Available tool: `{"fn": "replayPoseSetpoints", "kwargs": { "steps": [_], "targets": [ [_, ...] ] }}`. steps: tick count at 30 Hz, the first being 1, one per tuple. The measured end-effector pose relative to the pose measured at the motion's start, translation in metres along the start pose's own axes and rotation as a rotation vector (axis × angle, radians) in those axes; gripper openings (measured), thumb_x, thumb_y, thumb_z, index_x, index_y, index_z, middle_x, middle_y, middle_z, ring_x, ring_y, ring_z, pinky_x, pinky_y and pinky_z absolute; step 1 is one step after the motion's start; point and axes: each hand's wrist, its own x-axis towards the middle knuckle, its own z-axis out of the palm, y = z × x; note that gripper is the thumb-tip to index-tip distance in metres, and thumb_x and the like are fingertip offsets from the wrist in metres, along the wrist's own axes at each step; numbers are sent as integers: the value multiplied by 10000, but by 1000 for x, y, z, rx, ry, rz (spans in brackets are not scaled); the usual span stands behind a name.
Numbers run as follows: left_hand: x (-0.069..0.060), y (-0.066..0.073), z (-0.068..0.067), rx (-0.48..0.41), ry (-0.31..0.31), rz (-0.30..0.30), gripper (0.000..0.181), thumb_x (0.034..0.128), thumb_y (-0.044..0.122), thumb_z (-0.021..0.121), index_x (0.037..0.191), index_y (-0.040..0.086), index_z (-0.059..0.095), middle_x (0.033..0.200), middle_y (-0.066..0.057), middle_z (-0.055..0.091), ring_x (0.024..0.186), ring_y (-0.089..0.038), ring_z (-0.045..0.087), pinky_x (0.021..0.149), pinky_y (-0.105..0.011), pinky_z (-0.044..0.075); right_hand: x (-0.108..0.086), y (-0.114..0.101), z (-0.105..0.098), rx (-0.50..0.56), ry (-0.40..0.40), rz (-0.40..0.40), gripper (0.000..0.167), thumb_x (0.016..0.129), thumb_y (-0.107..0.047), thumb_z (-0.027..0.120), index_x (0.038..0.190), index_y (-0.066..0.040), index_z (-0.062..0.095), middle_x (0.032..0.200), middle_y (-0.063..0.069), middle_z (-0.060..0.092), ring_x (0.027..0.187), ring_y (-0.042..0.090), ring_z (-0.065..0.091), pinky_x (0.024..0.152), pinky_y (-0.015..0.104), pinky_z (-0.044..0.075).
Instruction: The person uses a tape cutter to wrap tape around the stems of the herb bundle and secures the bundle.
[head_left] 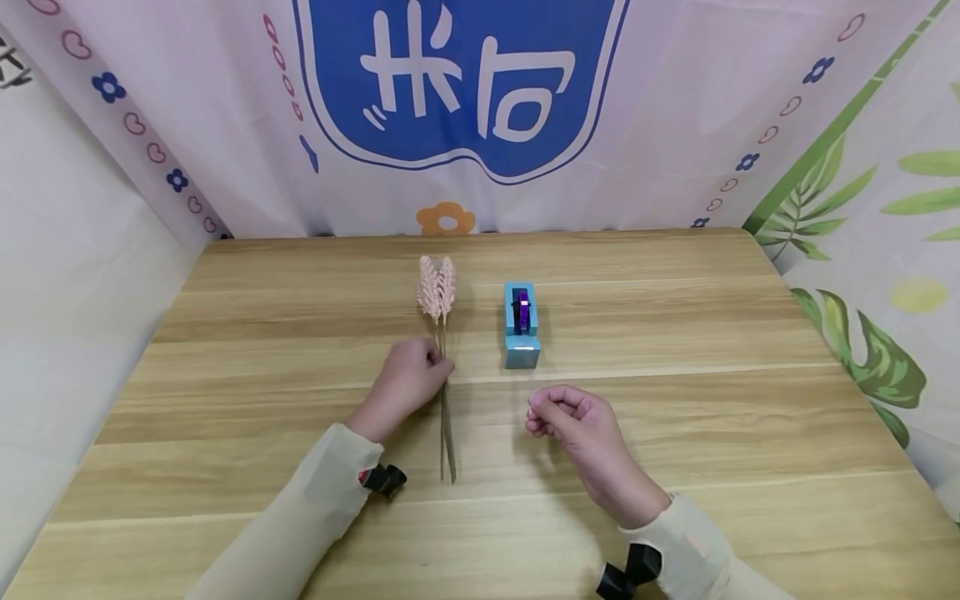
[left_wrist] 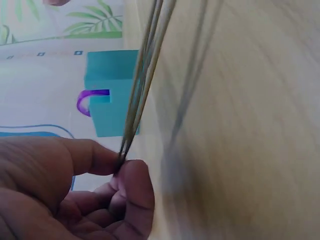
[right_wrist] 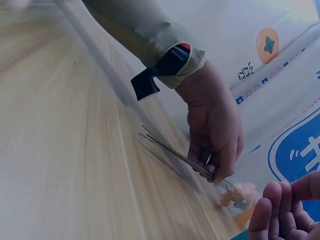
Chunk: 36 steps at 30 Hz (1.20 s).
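In the head view my left hand (head_left: pixel 412 375) pinches the thin brown stems of pink artificial flowers (head_left: pixel 437 287) between thumb and forefinger. The stems (left_wrist: pixel 145 75) run past the fingertips in the left wrist view. A blue tape dispenser (head_left: pixel 522 352) with a purple tape roll (head_left: pixel 522 310) stands to the right of the flowers. Just in front of it, my right hand (head_left: pixel 581 433) has its thumb and forefinger together. A tiny pale bit, apparently clear tape (head_left: pixel 531 412), shows at those fingertips, too faint to trace. Both hands are apart from the dispenser.
The wooden table (head_left: pixel 247 333) stretches out on both sides of the hands. A printed curtain (head_left: pixel 660 125) hangs behind its far edge, and a leaf-patterned cloth (head_left: pixel 900 275) hangs at the right. Black wrist cameras (head_left: pixel 384 481) are strapped at both sleeves.
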Motion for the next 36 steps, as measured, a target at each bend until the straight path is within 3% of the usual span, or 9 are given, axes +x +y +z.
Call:
{"fn": "replayPoseSetpoints", "kwargs": {
  "steps": [3, 7, 11, 16, 22, 25, 29, 33, 36],
  "targets": [
    [-2, 1, -4, -34, 64, 49, 303, 981, 127, 597, 686, 99, 535, 628, 4, 476, 564, -136, 438, 546, -262, 379, 0, 0, 0, 2, 1, 0, 196, 1018, -59, 640, 1082, 126, 650, 838, 2, 728, 784, 94, 693, 806, 245, 605],
    [-5, 2, -12, -115, 90, 98, 246, 992, 109, 572, 757, 52, 617, 678, -38, 572, 585, -156, 547, 576, -288, 481, 1, 0, 0, 6, 3, 1, 197, 1019, -57, 640, 1083, 130, 645, 835, 5, 727, 779, 96, 692, 800, 245, 605],
    [-7, 1, -16, -269, 45, 107, 223, 1045, 102, 539, 874, -6, 631, 786, -139, 683, 651, -191, 684, 632, -328, 594, 1, 0, 0, 2, 3, -2, 210, 1021, -63, 641, 1088, 136, 643, 836, 8, 727, 779, 94, 690, 795, 243, 605],
    [-8, -4, -17, -478, -51, 68, 184, 1097, 94, 475, 949, -9, 513, 831, -178, 756, 701, -189, 766, 604, -319, 591, 1, -1, 0, -1, 3, -1, 215, 1024, -67, 639, 1094, 136, 644, 839, 7, 727, 781, 94, 689, 800, 242, 605],
    [-12, -6, -12, -674, -121, -24, 147, 1132, 127, 401, 1011, 45, 412, 704, -51, 629, 588, -162, 688, 607, -327, 609, 1, -1, 1, 8, 5, -1, 202, 1025, -55, 631, 1094, 135, 643, 843, 12, 726, 781, 96, 687, 799, 243, 605],
    [-15, -5, -10, -733, -129, -59, 150, 1146, 166, 380, 1021, 82, 383, 680, 7, 478, 509, -89, 508, 517, -243, 476, 0, -1, 2, 12, 5, -2, 192, 1024, -57, 634, 1089, 123, 647, 846, 13, 726, 784, 97, 686, 803, 244, 604],
    [-17, -5, -8, -748, -103, -75, 153, 1148, 194, 384, 1040, 89, 404, 669, 40, 356, 524, -68, 296, 500, -209, 272, 1, -1, 2, 24, 13, -2, 186, 1021, -58, 640, 1087, 115, 650, 845, 12, 725, 781, 99, 685, 801, 242, 604],
    [-18, -8, -8, -697, -55, -85, 204, 1142, 193, 417, 1099, 21, 518, 687, 37, 396, 543, -69, 328, 505, -205, 305, 1, -2, 1, 38, 19, -2, 168, 1018, -58, 646, 1068, 103, 654, 839, 12, 722, 774, 99, 681, 793, 239, 602],
    [-20, -10, -10, -624, -58, -77, 279, 1135, 172, 437, 1171, -53, 598, 706, 26, 431, 548, -74, 348, 502, -209, 322, 1, -2, 1, 45, 18, -4, 150, 1017, -57, 647, 1051, 88, 657, 835, 6, 721, 772, 97, 679, 790, 236, 601]
  ]
}}
